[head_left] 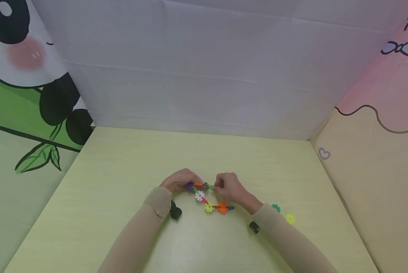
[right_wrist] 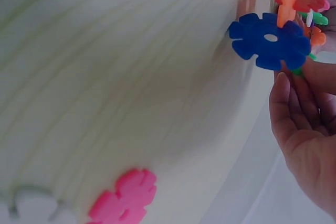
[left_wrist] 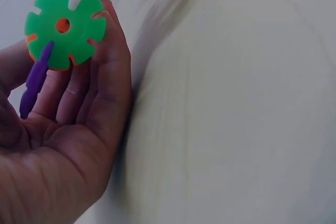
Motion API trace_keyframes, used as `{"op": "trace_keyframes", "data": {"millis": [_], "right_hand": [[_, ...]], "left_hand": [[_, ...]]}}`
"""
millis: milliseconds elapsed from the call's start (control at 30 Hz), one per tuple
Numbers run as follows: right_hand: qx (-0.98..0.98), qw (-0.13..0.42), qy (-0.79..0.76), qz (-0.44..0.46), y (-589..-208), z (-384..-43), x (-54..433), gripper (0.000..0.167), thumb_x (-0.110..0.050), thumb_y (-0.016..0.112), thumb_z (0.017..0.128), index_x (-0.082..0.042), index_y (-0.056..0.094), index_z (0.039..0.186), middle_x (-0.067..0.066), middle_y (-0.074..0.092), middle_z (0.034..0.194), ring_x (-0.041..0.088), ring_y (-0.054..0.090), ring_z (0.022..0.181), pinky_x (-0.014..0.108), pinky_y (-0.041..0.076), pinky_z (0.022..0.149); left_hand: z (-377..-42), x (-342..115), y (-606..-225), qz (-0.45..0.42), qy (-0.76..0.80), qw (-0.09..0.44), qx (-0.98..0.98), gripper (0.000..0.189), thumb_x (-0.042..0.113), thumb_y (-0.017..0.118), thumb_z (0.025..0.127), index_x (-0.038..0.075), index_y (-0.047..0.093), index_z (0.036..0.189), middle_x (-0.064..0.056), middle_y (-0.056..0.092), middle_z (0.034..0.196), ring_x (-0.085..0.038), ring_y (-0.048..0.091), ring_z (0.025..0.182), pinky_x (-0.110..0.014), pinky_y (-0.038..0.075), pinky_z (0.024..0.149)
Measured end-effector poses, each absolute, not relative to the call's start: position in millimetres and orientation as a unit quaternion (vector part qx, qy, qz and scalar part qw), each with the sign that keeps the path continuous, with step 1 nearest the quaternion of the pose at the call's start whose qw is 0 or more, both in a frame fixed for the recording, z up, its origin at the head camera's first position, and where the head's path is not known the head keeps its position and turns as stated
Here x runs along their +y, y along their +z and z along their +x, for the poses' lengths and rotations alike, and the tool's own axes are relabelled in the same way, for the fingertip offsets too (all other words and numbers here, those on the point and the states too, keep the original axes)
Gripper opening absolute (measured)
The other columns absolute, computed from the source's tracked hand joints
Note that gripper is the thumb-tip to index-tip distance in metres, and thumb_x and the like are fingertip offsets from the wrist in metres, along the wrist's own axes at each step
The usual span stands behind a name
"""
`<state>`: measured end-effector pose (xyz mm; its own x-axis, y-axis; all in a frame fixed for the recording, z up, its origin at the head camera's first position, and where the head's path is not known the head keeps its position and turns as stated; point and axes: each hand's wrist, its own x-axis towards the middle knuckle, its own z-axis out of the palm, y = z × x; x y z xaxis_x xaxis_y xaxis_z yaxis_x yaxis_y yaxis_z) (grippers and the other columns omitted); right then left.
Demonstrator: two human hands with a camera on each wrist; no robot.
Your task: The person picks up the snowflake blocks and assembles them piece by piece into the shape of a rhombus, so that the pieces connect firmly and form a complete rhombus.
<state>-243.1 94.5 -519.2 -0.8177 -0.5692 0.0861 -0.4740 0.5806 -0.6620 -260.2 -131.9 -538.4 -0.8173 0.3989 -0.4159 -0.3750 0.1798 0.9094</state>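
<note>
Several notched plastic snowflake discs are slotted together into a bent chain, whose yellow disc (head_left: 209, 207) lies at its lower bend in the head view. My left hand (head_left: 182, 180) holds the chain's upper left end, near an orange disc (head_left: 198, 185) and a brown disc (head_left: 205, 186). Its curled fingers sit behind a green disc (left_wrist: 79, 30) in the left wrist view, with a purple disc (left_wrist: 35, 85) slotted edge-on. Opposite, my right hand (head_left: 233, 187) pinches a small green disc (head_left: 211, 187) beside the brown one. In the right wrist view a blue disc (right_wrist: 268, 45) hangs at the chain's free end.
A loose green disc (head_left: 276, 207) and a yellow-green disc (head_left: 290, 218) lie on the table (head_left: 129, 159) by my right sleeve. The right wrist view shows a pink disc (right_wrist: 128, 195) and a pale disc (right_wrist: 35, 205). A white back wall (head_left: 204, 76) stands behind.
</note>
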Motion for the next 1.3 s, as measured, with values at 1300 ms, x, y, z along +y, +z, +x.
{"op": "trace_keyframes", "data": {"millis": [1300], "right_hand": [[0.879, 0.085, -0.337, -0.327, -510, -251, 97, 0.016, -0.009, 0.077, 0.081, -0.015, 0.063, 0.074, -0.01, 0.061, 0.069, 0.007, 0.056, 0.063, 0.024, 0.048, 0.059]], "left_hand": [[-260, -133, -534, 0.03, 0.633, 0.339, 0.695, 0.016, 0.01, 0.071, 0.079, -0.004, 0.073, 0.086, -0.006, 0.061, 0.079, -0.016, 0.051, 0.071, -0.026, 0.047, 0.066]]}}
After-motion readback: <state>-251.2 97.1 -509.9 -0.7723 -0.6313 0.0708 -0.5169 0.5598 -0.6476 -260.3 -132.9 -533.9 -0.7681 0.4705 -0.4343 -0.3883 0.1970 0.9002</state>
